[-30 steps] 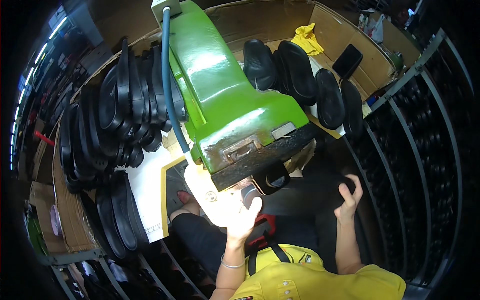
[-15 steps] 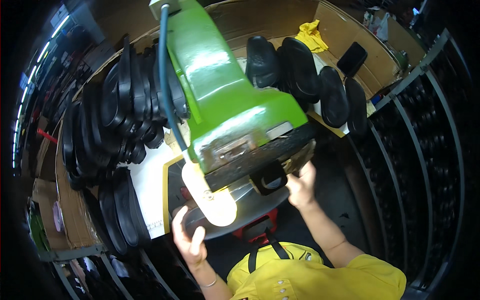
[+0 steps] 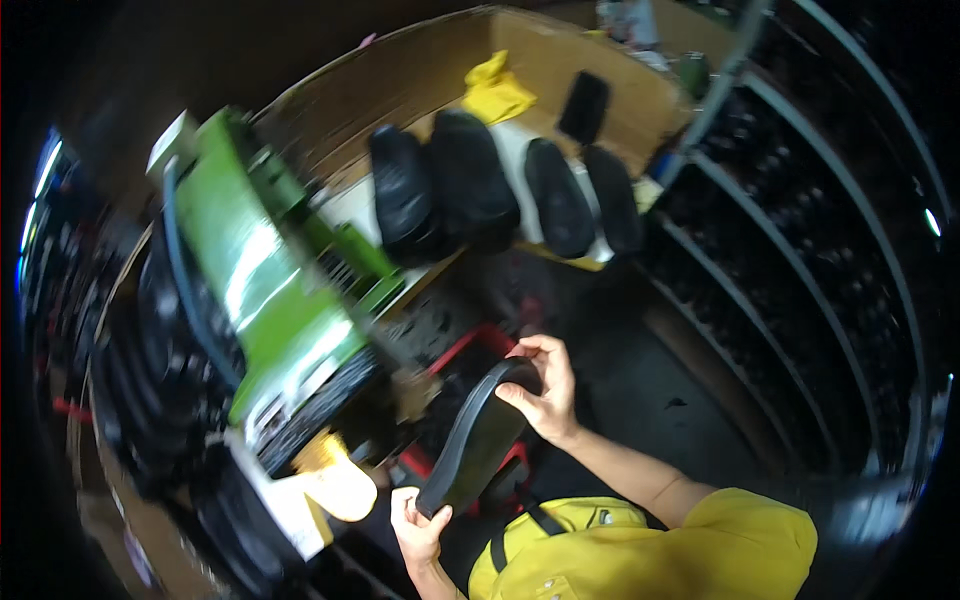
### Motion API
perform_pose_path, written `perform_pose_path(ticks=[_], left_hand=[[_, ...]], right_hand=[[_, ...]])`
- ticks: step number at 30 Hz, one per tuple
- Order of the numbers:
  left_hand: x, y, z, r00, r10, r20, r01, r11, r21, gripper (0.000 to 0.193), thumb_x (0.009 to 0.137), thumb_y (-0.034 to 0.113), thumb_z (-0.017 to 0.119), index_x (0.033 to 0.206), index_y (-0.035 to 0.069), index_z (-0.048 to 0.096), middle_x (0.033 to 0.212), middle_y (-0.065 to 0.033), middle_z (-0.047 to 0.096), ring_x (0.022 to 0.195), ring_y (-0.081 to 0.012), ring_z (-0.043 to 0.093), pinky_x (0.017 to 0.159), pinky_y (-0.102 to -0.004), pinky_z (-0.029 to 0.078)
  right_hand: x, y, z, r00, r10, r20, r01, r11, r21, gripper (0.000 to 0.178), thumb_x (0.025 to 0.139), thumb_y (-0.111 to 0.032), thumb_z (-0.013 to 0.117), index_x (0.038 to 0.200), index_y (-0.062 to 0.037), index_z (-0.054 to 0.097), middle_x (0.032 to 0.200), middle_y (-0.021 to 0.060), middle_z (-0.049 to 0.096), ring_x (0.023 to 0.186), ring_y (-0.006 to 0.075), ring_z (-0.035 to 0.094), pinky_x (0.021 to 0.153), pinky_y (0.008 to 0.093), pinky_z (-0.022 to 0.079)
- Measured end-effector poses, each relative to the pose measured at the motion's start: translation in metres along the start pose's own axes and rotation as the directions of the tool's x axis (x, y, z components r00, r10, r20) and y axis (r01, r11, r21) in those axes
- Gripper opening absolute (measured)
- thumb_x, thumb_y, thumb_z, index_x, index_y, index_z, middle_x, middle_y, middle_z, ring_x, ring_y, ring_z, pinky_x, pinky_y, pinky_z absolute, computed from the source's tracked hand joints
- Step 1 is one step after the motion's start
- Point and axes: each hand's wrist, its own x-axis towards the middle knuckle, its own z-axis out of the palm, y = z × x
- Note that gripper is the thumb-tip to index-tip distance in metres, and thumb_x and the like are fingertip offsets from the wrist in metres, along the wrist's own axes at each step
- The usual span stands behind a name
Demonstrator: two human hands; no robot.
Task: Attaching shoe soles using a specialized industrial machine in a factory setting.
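Note:
Between my two hands a black shoe sole [image 3: 478, 432] is held tilted, its side edge turned toward me. My left hand [image 3: 418, 528] pinches its lower end between thumb and fingers. At the upper end my right hand [image 3: 543, 392] grips it, thumb on the near face and fingers behind. To the left stands a green machine [image 3: 270, 270] with a blue hose along its arm and a bright lamp [image 3: 338, 483] at its head. The sole is apart from the machine head.
Black soles [image 3: 470, 180] stand on the table at the back, near a yellow cloth [image 3: 498, 88] and cardboard walls [image 3: 590, 60]. More soles [image 3: 150, 370] are stacked at left. A red-framed basket or stool [image 3: 470, 345] is below my hands. Racks full of dark items [image 3: 790, 230] line the right.
Both hands have drawn the sole out from under the machine head, toward the right and nearer me. The view has turned right, so the machine now appears farther left.

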Motion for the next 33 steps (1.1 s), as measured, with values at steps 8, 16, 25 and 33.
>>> perform_pose_path(ticks=[8, 16, 25, 33], left_hand=[[0.032, 0.036, 0.056, 0.995, 0.071, 0.064, -0.084, 0.971, 0.225, 0.048, 0.066, -0.007, 0.074, 0.107, 0.004, 0.050, 0.091, -0.0027, 0.057, 0.083, -0.0106, 0.056, 0.073, -0.0216, 0.045], [0.028, 0.080, 0.002, 0.805, 0.561, -0.193, -0.485, 0.809, 0.332, 0.038, 0.081, 0.008, 0.064, 0.116, -0.004, 0.056, 0.108, -0.0137, 0.059, 0.093, -0.0199, 0.058, 0.090, -0.0340, 0.044], [0.006, 0.090, -0.008, 0.811, 0.495, -0.311, -0.412, 0.862, 0.296, 0.040, 0.072, 0.013, 0.067, 0.105, -0.007, 0.058, 0.101, -0.0121, 0.060, 0.092, -0.0212, 0.059, 0.084, -0.0308, 0.046], [-0.037, 0.088, -0.041, 0.757, 0.442, -0.481, -0.400, 0.896, 0.195, 0.038, 0.073, 0.009, 0.064, 0.108, -0.005, 0.057, 0.091, -0.0103, 0.062, 0.079, -0.0155, 0.059, 0.077, -0.0246, 0.048]], right_hand=[[0.000, -0.015, -0.062, 0.971, 0.106, -0.216, -0.079, 0.988, 0.132, 0.034, 0.089, -0.005, 0.061, 0.121, -0.0038, 0.050, 0.103, 0.0014, 0.055, 0.095, 0.0095, 0.051, 0.087, 0.0234, 0.039], [-0.005, 0.003, -0.023, 0.994, 0.086, 0.072, -0.083, 0.996, -0.038, 0.022, 0.088, -0.006, 0.063, 0.106, 0.0022, 0.054, 0.096, 0.0029, 0.054, 0.082, 0.0077, 0.051, 0.073, 0.0218, 0.042], [0.002, -0.009, 0.007, 0.969, 0.195, 0.150, -0.203, 0.978, 0.046, 0.015, 0.083, 0.001, 0.064, 0.095, 0.0013, 0.055, 0.088, 0.0013, 0.057, 0.078, 0.0056, 0.051, 0.070, 0.0219, 0.042], [-0.022, -0.022, 0.046, 0.905, 0.234, 0.356, -0.269, 0.962, 0.053, 0.016, 0.083, 0.004, 0.063, 0.097, 0.0043, 0.054, 0.084, 0.0051, 0.063, 0.076, 0.0081, 0.059, 0.069, 0.0223, 0.048]])
